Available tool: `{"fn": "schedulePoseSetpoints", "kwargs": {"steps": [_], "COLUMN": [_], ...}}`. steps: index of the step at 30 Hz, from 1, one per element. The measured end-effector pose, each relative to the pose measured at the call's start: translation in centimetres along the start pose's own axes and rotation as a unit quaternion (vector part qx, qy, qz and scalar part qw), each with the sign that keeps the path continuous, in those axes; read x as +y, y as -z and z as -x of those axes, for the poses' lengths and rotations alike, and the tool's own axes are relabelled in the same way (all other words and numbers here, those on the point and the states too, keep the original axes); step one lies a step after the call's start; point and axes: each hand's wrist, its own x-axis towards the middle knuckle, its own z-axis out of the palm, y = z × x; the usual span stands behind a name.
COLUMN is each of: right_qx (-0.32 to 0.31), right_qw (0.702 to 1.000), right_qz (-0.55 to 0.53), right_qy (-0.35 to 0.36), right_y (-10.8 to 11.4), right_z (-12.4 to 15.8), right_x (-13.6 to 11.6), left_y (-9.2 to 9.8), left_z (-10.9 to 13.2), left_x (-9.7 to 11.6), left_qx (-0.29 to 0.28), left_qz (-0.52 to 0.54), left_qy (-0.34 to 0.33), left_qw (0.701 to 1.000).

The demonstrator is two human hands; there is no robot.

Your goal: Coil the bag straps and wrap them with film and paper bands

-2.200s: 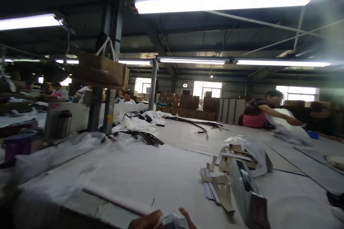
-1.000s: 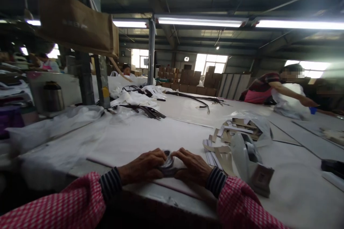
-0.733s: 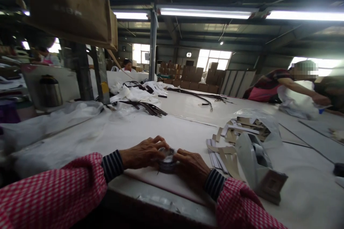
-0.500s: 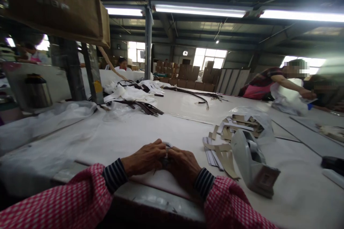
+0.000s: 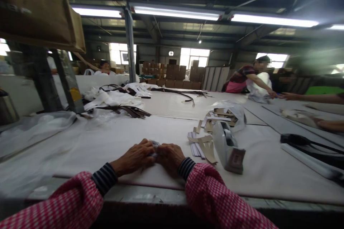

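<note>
Two bare hands met near the front edge of a white work surface (image 5: 94,150), the left hand (image 5: 134,156) and the right hand (image 5: 170,155) curled inward with bent fingers, closed on a small grayish bundle (image 5: 154,144) held between them and mostly hidden by their grip. Just beyond the right hand, a pile of tan and white strips (image 5: 201,145) lay loose, with a gray tape dispenser (image 5: 227,150) close against it, the two standing between that hand and the surface's far right. Behind them, a clear plastic bag (image 5: 238,114) sagged open around more strips. A black object (image 5: 292,139) and a long white bar (image 5: 306,159) occupied the right side of the surface. Across the left, dark straps (image 5: 131,111) spilled from rumpled white wrapping (image 5: 113,99), near a metal post (image 5: 67,82); a brown tote bag (image 5: 40,16) hung at upper left, blocking part of the room. At the far side of the surface, a co-worker in a pink apron (image 5: 236,86) leaned over a white bundle (image 5: 259,87), an arm stretched toward another person's hand (image 5: 288,96). Stacked cartons (image 5: 174,75) lined the background beneath bright tube lights (image 5: 177,12).
</note>
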Motion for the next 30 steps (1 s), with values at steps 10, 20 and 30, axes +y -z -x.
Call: {"fn": "schedulePoseSetpoints", "kwargs": {"steps": [10,20,30], "right_qx": [0.006,0.008,-0.023], "right_qw": [0.999,1.0,0.943], "right_qz": [-0.039,0.019,0.219], "right_qy": [0.007,-0.007,-0.248], "right_y": [-0.5,2.8,7.7], "right_z": [1.7,4.6,9.3], "right_x": [0.3,0.5,6.6], "left_y": [-0.4,-3.3,-4.9], "left_z": [1.5,1.5,0.8], "left_x": [1.6,1.6,1.0], "left_qx": [-0.008,0.075,0.081], "left_qz": [0.034,-0.046,-0.162], "left_qy": [-0.01,0.031,0.021], "left_qw": [0.999,0.996,0.983]}}
